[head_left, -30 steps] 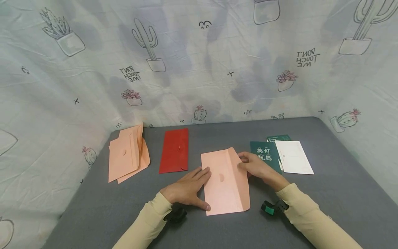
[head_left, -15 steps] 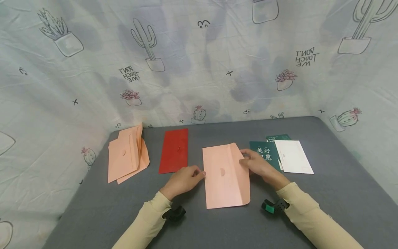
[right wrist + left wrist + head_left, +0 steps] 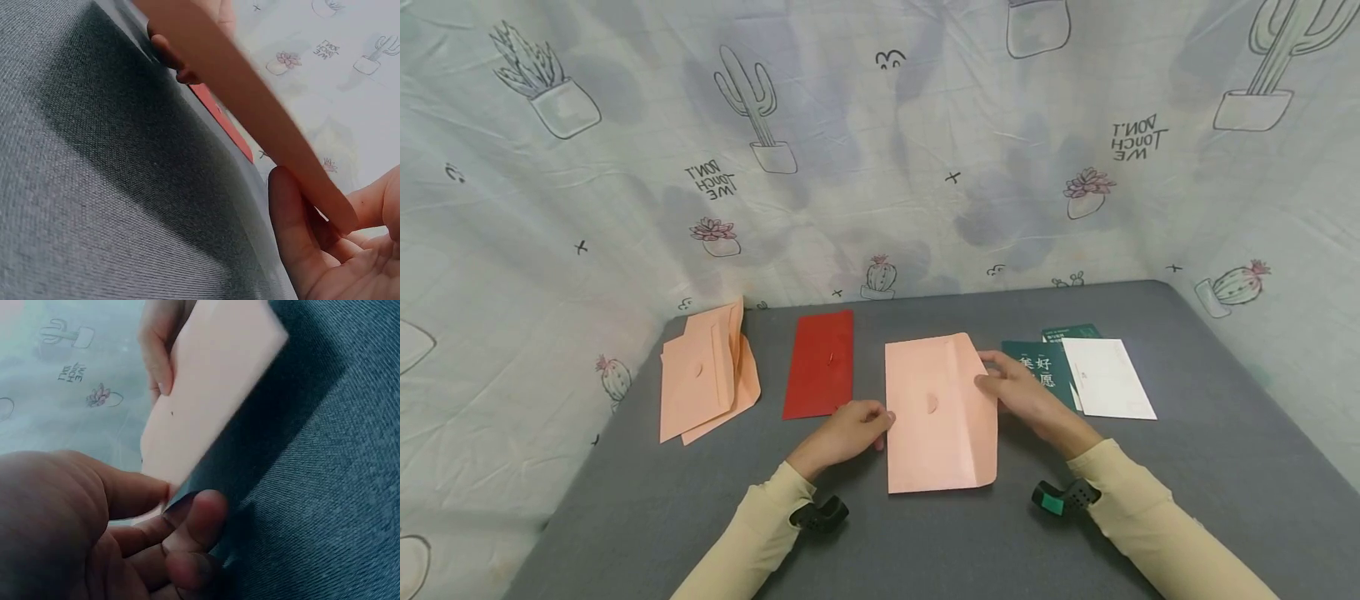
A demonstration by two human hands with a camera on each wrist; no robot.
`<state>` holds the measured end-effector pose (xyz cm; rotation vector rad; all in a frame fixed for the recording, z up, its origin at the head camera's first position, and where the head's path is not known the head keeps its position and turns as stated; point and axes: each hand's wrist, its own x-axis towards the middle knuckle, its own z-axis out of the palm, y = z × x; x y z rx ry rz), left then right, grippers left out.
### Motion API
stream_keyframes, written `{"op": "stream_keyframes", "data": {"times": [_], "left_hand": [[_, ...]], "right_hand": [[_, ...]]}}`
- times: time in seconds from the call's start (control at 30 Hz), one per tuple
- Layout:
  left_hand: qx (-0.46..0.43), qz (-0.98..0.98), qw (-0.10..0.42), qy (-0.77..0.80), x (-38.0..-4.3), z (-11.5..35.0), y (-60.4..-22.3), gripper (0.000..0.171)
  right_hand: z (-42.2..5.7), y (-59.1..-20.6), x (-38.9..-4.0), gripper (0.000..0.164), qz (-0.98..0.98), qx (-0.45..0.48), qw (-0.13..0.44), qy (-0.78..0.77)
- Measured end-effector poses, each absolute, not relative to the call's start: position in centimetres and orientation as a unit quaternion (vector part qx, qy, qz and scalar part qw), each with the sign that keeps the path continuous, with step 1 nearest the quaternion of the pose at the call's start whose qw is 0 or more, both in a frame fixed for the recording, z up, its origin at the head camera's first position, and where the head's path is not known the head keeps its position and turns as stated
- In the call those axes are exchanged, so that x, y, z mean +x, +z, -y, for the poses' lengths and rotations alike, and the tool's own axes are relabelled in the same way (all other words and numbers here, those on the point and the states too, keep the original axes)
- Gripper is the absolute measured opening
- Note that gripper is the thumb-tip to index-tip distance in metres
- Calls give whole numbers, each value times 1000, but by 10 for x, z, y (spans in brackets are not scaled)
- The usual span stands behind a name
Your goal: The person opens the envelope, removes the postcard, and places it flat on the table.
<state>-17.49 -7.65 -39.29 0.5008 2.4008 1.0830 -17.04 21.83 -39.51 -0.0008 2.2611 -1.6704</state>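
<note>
A pale pink envelope (image 3: 928,442) with its flap side up is held by both hands over the grey table. My left hand (image 3: 842,433) pinches its left edge between thumb and fingers. At the right edge, on the flap side, my right hand (image 3: 1028,400) grips it with the thumb on top and fingers underneath. In the left wrist view the envelope (image 3: 215,381) slants above the cloth and casts a shadow. The right wrist view shows the envelope (image 3: 250,106) nearly edge-on, raised off the table, between the right thumb and fingers.
Several pink envelopes (image 3: 688,383) lie stacked at the far left. A red envelope (image 3: 820,367) lies between them and the left hand. Beyond the right hand are a green card (image 3: 1056,367), a white card (image 3: 1111,379) and another green card (image 3: 1075,331). Patterned fabric (image 3: 850,125) hangs behind the table (image 3: 917,550).
The left hand has gone from lying spread on the envelope to pinching its left edge. The envelope has been lifted and shifted slightly away from the body, the right hand keeping its grip.
</note>
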Motion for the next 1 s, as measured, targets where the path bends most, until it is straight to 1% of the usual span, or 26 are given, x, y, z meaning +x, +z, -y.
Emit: {"op": "stream_keyframes", "data": {"times": [0.4, 0.6, 0.67, 0.8, 1.0], "left_hand": [[175, -873, 173, 420, -178, 75, -395, 28], [165, -878, 143, 426, -180, 79, -391, 28], [158, -879, 135, 429, -181, 80, -389, 28], [150, -878, 124, 436, -183, 81, -388, 29], [138, -876, 134, 441, -183, 82, -386, 29]], "right_hand": [[-216, -404, -171, 56, -773, -8, 183, -607], [-216, -412, -173, 70, -761, -22, 203, -616], [-217, -414, -174, 74, -760, -35, 202, -617], [-218, -415, -174, 72, -758, -44, 207, -617], [-219, -416, -173, 68, -769, -53, 226, -596]]}}
